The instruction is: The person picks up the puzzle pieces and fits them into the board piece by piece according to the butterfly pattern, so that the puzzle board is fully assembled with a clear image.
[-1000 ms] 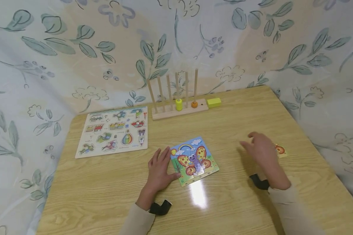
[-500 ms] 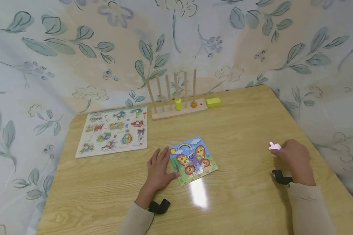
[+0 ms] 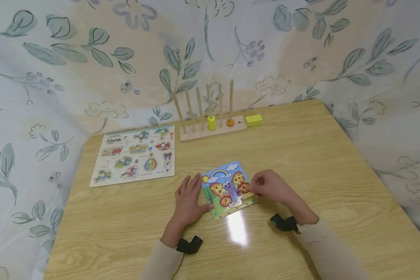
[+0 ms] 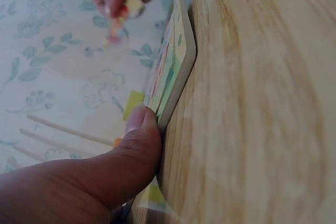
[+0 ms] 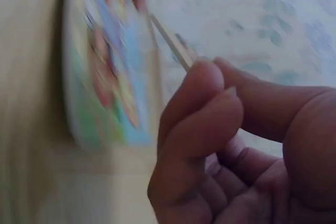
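Observation:
A butterfly jigsaw board (image 3: 212, 194) lies flat on the wooden table. My left hand (image 3: 189, 202) rests along its left side with the fingers stretched out. In the left wrist view the left thumb (image 4: 137, 142) presses at the board's edge. Between thumb and fingertips my right hand (image 3: 271, 188) pinches a puzzle piece (image 3: 245, 188), held over the right side of the board. The left wrist view shows this piece (image 4: 122, 19) raised off the board. Seen from the right wrist, the piece is a thin wooden edge (image 5: 172, 41), its far end blurred.
A white vehicle puzzle board (image 3: 133, 155) lies at the back left. Behind the jigsaw stands a wooden peg rack (image 3: 196, 137) with upright rods, a yellow bead stack (image 3: 211, 123) and an orange bead (image 3: 230, 123). A yellow block (image 3: 254, 120) sits at its right end.
My right hand reached to the table's right side, picked up a puzzle piece there and brought it left, over the jigsaw board. The left hand has stayed at the board's left side.

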Motion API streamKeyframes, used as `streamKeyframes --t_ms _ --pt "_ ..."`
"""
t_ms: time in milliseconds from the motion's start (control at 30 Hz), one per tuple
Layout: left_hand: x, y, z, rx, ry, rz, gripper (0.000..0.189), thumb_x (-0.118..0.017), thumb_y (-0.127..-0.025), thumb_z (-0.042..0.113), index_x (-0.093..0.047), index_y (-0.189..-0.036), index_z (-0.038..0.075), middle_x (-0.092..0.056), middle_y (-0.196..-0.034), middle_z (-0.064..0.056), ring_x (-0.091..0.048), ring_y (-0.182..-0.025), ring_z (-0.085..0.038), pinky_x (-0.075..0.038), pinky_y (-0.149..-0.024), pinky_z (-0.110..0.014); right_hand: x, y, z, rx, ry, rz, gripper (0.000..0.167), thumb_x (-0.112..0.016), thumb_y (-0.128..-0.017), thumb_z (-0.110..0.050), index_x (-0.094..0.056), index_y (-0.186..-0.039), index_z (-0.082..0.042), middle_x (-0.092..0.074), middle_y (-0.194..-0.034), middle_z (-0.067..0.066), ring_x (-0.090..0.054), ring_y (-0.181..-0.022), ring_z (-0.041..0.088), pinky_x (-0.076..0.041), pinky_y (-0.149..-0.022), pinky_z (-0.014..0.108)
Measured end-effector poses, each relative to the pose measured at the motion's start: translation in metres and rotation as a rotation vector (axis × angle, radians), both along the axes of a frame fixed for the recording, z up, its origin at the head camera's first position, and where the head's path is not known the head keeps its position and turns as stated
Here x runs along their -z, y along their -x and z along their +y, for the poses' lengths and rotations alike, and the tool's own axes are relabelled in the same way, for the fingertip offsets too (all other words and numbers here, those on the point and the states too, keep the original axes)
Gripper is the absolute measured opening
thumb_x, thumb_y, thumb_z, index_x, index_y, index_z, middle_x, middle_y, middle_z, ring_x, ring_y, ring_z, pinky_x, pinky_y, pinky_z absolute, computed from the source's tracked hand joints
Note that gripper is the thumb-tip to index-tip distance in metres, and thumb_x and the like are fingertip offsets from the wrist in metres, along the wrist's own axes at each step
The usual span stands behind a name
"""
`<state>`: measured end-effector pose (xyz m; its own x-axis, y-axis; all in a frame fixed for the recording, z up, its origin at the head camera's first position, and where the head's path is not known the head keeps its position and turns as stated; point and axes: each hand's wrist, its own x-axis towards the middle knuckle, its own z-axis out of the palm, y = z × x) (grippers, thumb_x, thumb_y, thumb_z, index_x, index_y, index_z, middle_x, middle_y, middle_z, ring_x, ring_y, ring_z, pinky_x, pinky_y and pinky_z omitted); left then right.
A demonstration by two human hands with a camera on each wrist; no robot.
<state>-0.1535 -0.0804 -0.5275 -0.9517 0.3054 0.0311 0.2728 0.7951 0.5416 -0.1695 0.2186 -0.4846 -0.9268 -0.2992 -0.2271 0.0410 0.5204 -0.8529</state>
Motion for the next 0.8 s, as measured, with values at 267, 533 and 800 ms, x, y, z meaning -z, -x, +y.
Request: streamKeyframes --t_ms 267,533,800 --pt "0.001 -0.001 0.003 0.008 0.018 0.001 0.097 -0.077 -0.074 0.048 -0.033 -0.150 0.008 -0.028 -0.158 -0.005 -0.014 -0.146 -0.036 -0.018 -0.108 -0.064 0.015 -0.004 -0.013 0.028 -0.213 0.034 0.026 -0.071 -0.083 -0.025 -0.063 -0.064 -0.009 -0.053 -0.057 -0.003 -0.044 -0.052 0.013 -0.036 -0.049 0.025" --pt "-0.002 -0.004 0.003 0.008 0.008 0.000 0.097 -0.078 -0.073 0.047 -0.033 -0.149 0.008 -0.029 -0.158 -0.006 -0.014 -0.146 -0.037 -0.018 -0.108 -0.065 0.018 -0.007 -0.014 0.020 -0.293 0.104 0.030 -0.072 -0.084 -0.030 -0.060 -0.064 -0.011 -0.053 -0.057 -0.003 -0.044 -0.051 0.012 -0.035 -0.048 0.026" --pt "-0.003 -0.001 0.004 0.029 0.017 -0.060 0.097 -0.077 -0.076 0.045 -0.028 -0.152 0.010 -0.023 -0.160 -0.004 -0.010 -0.147 -0.037 -0.015 -0.108 -0.066 0.025 -0.009 -0.018 0.046 -0.340 0.114 0.035 -0.073 -0.083 -0.037 -0.055 -0.064 -0.013 -0.050 -0.057 -0.003 -0.043 -0.050 0.012 -0.034 -0.047 0.025"
